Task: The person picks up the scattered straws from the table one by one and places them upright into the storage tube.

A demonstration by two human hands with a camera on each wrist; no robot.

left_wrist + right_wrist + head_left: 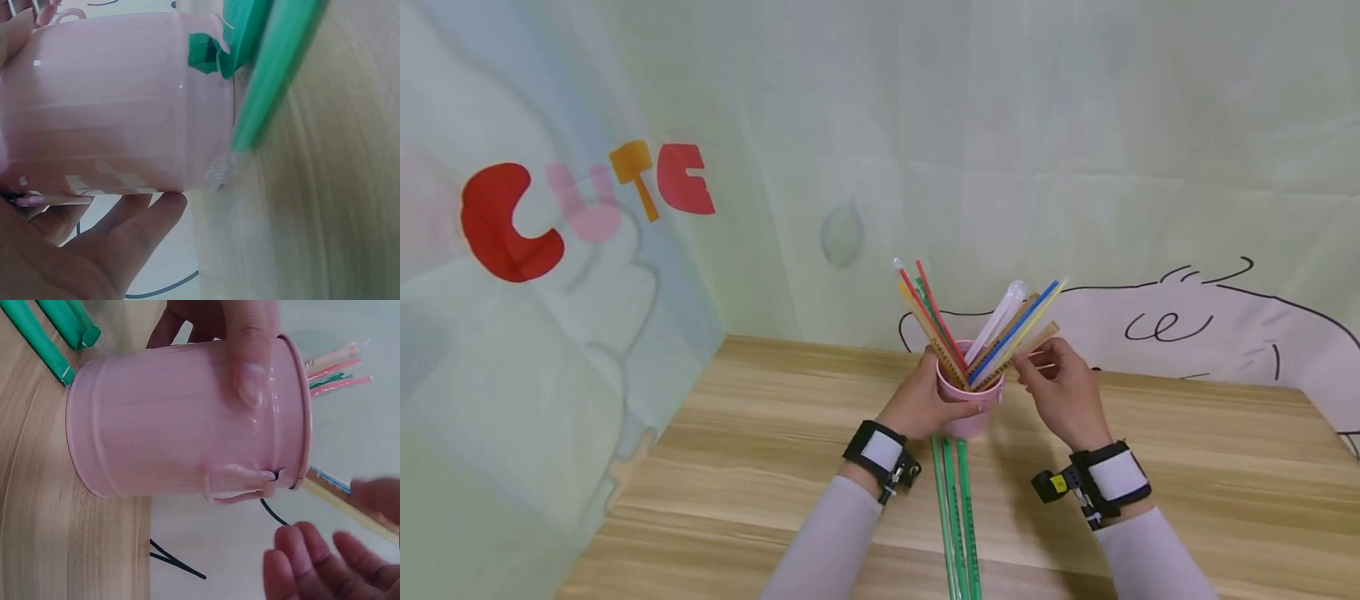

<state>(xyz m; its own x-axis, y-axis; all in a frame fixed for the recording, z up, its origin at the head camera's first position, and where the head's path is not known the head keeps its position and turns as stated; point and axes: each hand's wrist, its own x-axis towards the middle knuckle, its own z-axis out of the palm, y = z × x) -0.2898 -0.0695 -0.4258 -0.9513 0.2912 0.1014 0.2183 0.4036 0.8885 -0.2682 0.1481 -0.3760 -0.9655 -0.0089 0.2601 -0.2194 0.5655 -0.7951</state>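
Observation:
A pink bucket (967, 423) with small side handles stands upright on the table, holding several wrapped straws in brown, red, green, blue, yellow and white. My left hand (925, 402) grips the bucket from the left, thumb across its front near the rim and fingers around the far side. At the right of the rim, my right hand (1063, 392) has its thumb right at a brown straw (1043, 336); in the right wrist view its loosely bent fingers are apart from the thumb. A yellow straw (340, 506) crosses that gap.
Green wrapped straws (957, 517) lie on the wooden table (760, 433), their far ends at the bucket's base. Close behind the bucket hangs a pale printed cloth (820, 167), with another on the left bearing coloured letters.

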